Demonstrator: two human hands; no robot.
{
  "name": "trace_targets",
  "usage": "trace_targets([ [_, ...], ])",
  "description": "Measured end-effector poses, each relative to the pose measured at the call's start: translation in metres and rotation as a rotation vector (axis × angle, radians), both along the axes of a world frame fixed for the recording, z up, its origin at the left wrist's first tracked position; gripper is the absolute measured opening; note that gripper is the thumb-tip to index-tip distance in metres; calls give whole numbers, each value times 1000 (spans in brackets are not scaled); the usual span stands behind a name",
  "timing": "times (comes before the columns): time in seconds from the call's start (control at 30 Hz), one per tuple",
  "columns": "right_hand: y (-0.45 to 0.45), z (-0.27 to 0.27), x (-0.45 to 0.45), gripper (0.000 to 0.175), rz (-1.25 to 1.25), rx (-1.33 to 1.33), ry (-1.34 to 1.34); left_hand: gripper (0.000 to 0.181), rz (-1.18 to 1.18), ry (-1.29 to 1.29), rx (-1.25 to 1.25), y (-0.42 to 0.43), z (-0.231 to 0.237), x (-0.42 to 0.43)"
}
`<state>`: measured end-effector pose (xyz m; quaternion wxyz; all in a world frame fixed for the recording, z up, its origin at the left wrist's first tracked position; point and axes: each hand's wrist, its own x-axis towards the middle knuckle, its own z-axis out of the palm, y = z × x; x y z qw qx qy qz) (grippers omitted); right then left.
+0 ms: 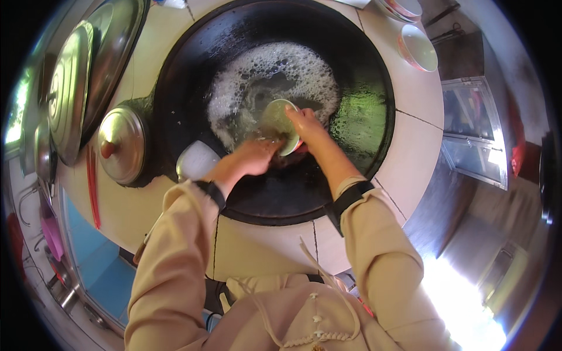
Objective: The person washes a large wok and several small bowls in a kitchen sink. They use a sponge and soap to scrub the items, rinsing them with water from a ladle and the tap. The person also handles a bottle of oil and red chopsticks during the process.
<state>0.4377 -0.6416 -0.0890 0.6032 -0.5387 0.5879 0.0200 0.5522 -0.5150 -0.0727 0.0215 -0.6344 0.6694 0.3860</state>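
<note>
My right hand [309, 127] grips the rim of a pale bowl [287, 118] with a reddish outer side, thumb over the edge. The bowl is tilted over a large black wok [281, 197] set into the stove top. My left hand [257, 158] is at the bowl's near lower edge with its fingers bent; motion blur and water hide whether it holds something. White foam [307, 61] and cloudy water fill the middle of the wok. Left of my left wrist, a pale, broad-headed utensil [197, 160], perhaps a wok spatula, rests against the wok's side.
A lidded metal pot [123, 145] sits left of the wok, beside red chopsticks [93, 188]. Large metal lids [70, 94] lean farther left. A bowl [417, 48] and stacked bowls [401, 8] stand at the upper right of the tiled counter [417, 118].
</note>
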Motion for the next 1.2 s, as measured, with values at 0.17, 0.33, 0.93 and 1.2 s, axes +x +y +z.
trace_targets([
  [0.17,23,-21,18,65,-460,-328,-123,18,307,262,-135,-34,-13,-6],
  [0.33,-7,-16,1,60,-427,293,-500,25,147,128,-503,-20,-23,8],
  [0.93,-12,-27,4,61,-601,308,-359,23,248,291,-367,-31,-5,4],
  [1.2,-1,-40,6,64,-510,67,-374,29,361,448,-133,-44,16,-12],
])
